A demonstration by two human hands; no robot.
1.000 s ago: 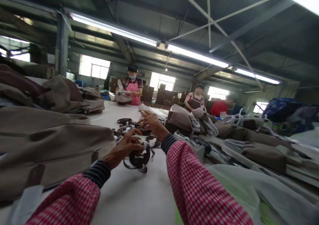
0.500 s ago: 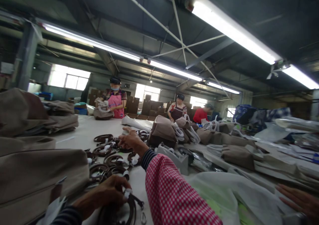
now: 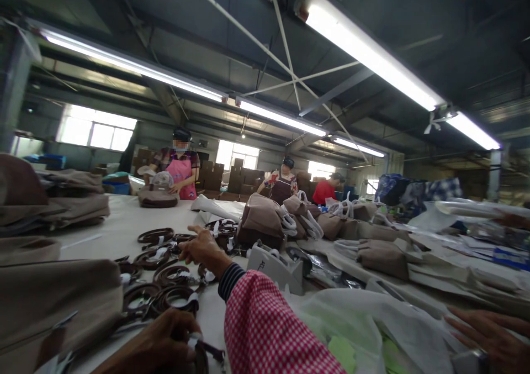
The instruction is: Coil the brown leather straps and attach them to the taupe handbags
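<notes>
Table: the white table (image 3: 120,214) ran from the near side to the far side, with goods on its left and right.
Flat bag: the grey-brown flat bag (image 3: 70,296) lay at the near left, just beside the coils.
Plastic sheet: the cloudy plastic sheet (image 3: 343,313) spread over the near right, green showing through it.
People: a person in a pink apron (image 3: 181,172) stood at the far left with a brown bag (image 3: 157,196); a person in a dark apron (image 3: 284,183) and a person in red (image 3: 325,190) were farther right.
Stuffed bag: the stuffed bag (image 3: 260,222) sat upright beyond the box.
Box: the pale box (image 3: 275,269) stood right of the right hand.
Coiled straps: the dark brown coiled straps (image 3: 171,274) lay bunched left of centre, with white wraps on several.
Right hand: the right hand (image 3: 202,249) reached over the far coils, fingers spread wide; contact could not be told.
Left hand: the left hand (image 3: 165,335) was at the near edge, fingers bent narrowly around the held strap.
Other hand: a co-worker's hand (image 3: 492,330) showed at the near right.
Held strap: the held strap (image 3: 202,357) was partly cut off by the lower edge of view.
</notes>
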